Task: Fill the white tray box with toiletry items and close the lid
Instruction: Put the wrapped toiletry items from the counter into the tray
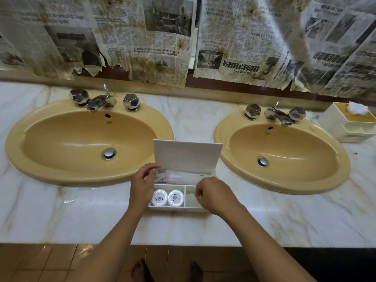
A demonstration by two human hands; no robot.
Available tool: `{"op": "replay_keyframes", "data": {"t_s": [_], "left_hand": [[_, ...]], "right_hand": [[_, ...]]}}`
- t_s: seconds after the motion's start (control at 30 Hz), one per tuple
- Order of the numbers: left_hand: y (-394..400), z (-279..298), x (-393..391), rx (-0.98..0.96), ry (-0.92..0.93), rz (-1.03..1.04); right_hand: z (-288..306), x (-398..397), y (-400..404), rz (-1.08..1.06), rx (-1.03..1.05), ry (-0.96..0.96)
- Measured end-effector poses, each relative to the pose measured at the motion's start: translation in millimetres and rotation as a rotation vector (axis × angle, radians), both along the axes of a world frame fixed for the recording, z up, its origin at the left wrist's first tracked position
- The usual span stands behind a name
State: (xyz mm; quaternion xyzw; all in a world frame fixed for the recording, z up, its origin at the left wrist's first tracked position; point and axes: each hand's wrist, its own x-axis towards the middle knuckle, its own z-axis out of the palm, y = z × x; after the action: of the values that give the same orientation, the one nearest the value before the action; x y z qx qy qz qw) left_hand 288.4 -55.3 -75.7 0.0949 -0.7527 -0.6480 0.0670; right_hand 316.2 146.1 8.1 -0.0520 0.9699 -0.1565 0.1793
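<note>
Two soaps visible, right hand hiding compartment

Both forearms are bare from the lower edge of the picture up to the wrists; no sleeve shows on either of them. The left hand wears no glove, and no ring, watch or bracelet shows on it or on its wrist. The right hand is bare in the same way, with nothing on its wrist. At the bottom two bare feet are partly visible, without shoes or socks.
</note>
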Motion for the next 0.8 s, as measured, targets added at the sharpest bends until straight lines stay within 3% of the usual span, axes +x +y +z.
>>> {"op": "replay_keyframes", "data": {"t_s": [0.8], "left_hand": [[0.0, -0.6, -0.1, -0.017, 0.018, -0.004]], "right_hand": [[-19.8, 8.8, -2.7, 0.015, 0.025, -0.026]]}}
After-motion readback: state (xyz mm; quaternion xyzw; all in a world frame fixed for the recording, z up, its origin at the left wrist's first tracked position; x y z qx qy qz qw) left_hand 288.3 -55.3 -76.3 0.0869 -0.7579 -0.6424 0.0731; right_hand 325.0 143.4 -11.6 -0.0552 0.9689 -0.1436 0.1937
